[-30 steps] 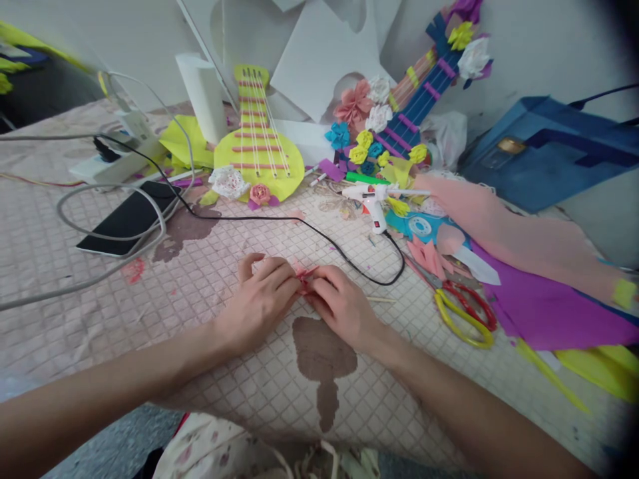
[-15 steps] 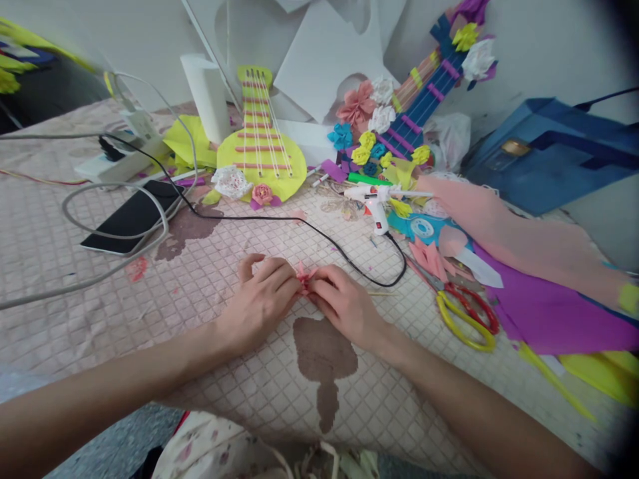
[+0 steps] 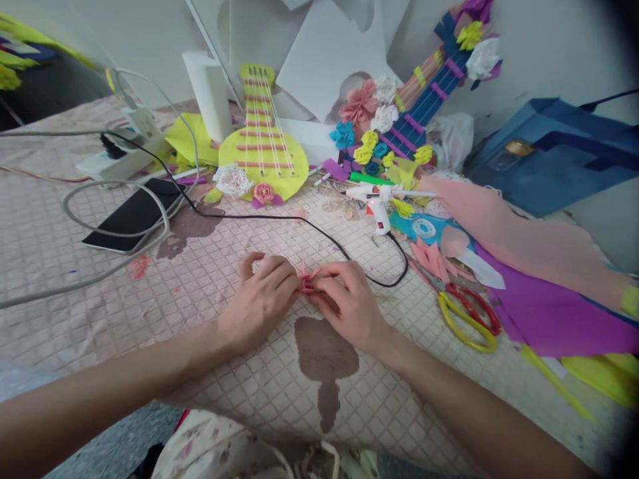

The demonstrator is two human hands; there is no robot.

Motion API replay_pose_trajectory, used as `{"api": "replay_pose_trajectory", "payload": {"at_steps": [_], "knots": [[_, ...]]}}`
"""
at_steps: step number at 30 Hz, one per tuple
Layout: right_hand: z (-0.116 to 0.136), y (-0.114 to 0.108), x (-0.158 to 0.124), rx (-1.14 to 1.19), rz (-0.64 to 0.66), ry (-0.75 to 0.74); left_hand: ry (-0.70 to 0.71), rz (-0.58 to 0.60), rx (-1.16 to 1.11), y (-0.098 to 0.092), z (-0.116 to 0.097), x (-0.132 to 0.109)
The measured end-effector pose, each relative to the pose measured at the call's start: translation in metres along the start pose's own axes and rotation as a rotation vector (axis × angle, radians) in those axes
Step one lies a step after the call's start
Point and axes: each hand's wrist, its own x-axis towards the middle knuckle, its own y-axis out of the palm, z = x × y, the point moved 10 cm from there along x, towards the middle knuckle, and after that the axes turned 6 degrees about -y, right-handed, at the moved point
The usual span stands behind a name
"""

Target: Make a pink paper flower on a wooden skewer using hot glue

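A small pink folded paper piece (image 3: 308,277) lies between my two hands on the pink quilted cloth (image 3: 74,266). My left hand (image 3: 259,299) pinches its left side with curled fingers. My right hand (image 3: 349,303) presses and pinches its right side, fingers bent over it. Most of the paper is hidden under my fingertips. Both forearms reach in from the bottom of the view.
A white glue gun (image 3: 377,199) with a black cord (image 3: 279,218) lies behind my hands. Red and yellow scissors (image 3: 469,313) and coloured paper sheets (image 3: 554,306) sit to the right. A yellow paper guitar (image 3: 262,143), a flowered blue guitar (image 3: 399,126), a phone (image 3: 132,213) and a power strip (image 3: 124,159) lie further back.
My right hand's fingers have shifted slightly forward over the pink paper. The left hand stays in place.
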Motion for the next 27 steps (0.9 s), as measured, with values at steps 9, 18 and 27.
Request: {"api": "replay_pose_trajectory", "payload": {"at_steps": [9,18,27], "knots": [[0.005,0.007,-0.004,-0.225,0.074,-0.005,-0.052,-0.021,-0.058,-0.005,0.003,0.004],[0.021,0.018,-0.004,-0.110,0.125,-0.035,-0.058,-0.005,-0.065,-0.003,0.005,0.002],[-0.001,0.011,0.004,-0.020,0.040,0.022,-0.049,0.000,-0.091,-0.004,0.006,-0.001]]}}
